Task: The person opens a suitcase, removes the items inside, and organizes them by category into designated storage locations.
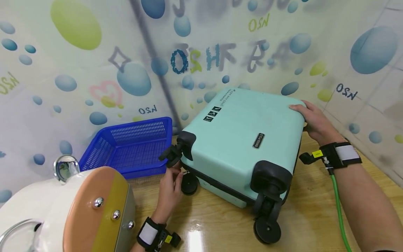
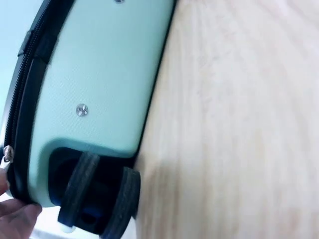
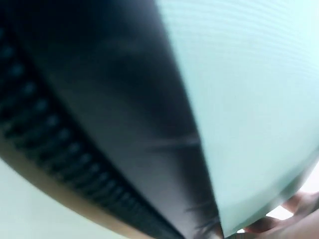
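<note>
A mint-green hard-shell suitcase lies on its side on the wooden table, its black spinner wheels facing me. At its near left corner my left hand pinches the zipper pull, partly hidden behind a wheel. The left wrist view shows the silver zipper pull on the black zipper, fingertips right by it. My right hand grips the far right corner, thumb on top and the other fingers mostly hidden behind the edge. Close up in the right wrist view runs the zipper.
A blue plastic basket stands behind on the left. At the front left is a white rounded container with an orange and yellow end and metal knobs. A patterned sheet hangs behind. A green cable runs along my right forearm.
</note>
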The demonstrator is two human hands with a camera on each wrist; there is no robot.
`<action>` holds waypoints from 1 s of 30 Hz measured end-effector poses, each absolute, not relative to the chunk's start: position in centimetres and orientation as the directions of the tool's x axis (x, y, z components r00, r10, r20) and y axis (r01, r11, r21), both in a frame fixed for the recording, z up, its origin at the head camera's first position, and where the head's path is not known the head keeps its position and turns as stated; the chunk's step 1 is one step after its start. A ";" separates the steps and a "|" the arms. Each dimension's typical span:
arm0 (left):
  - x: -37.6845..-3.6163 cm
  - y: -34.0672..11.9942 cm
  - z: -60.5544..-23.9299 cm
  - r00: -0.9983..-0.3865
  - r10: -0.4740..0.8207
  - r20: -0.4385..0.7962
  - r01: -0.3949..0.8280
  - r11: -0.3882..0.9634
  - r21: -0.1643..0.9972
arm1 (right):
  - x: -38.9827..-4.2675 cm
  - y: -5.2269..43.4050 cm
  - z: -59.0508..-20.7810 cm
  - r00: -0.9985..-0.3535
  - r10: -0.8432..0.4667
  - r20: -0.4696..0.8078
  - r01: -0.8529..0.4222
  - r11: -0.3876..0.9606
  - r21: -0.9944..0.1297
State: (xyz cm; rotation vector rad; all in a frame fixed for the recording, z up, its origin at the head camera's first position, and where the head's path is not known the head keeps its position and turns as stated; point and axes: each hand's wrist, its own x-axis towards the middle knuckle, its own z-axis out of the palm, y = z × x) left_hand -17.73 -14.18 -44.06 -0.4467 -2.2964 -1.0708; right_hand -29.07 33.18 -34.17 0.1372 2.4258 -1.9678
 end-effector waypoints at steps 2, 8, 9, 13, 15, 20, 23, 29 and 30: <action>-17.7 -14.1 -44.2 -0.770 0.064 0.635 0.537 0.601 0.592 | -29.2 33.8 -34.2 -0.997 0.038 -0.070 0.076 0.192 -0.979; -17.3 -14.0 -44.5 -0.730 0.108 0.675 0.628 0.497 0.600 | -29.3 35.7 -34.4 -0.993 -0.113 -0.044 0.022 0.186 -0.982; -17.3 -14.1 -44.6 -0.724 0.116 0.680 0.636 0.493 0.593 | -29.4 35.9 -34.5 -0.990 -0.136 -0.040 0.011 0.208 -0.978; -17.5 -14.6 -44.4 -0.725 0.155 0.671 0.650 0.476 0.593 | -29.5 36.2 -34.4 -0.985 -0.167 -0.048 0.005 0.245 -0.969; -17.4 -14.5 -43.7 -0.744 0.174 0.644 0.643 0.448 0.621 | -29.5 36.2 -34.3 -0.985 -0.164 -0.061 0.015 0.264 -0.964; -17.5 -14.3 -43.2 -0.775 0.163 0.610 0.619 0.391 0.681 | -29.8 35.9 -34.2 -0.983 -0.174 -0.053 0.008 0.249 -0.968; -17.8 -14.3 -43.8 -0.783 0.119 0.611 0.605 0.373 0.703 | -30.0 35.9 -34.5 -0.979 -0.198 -0.044 -0.003 0.235 -0.972; -18.1 -13.7 -44.3 -0.775 0.142 0.616 0.625 0.322 0.712 | -29.2 36.6 -35.8 -0.972 -0.225 -0.069 0.027 0.185 -0.982; -18.2 -13.5 -44.3 -0.776 0.148 0.612 0.625 0.306 0.718 | -28.9 36.8 -36.2 -0.971 -0.234 -0.058 0.022 0.155 -0.988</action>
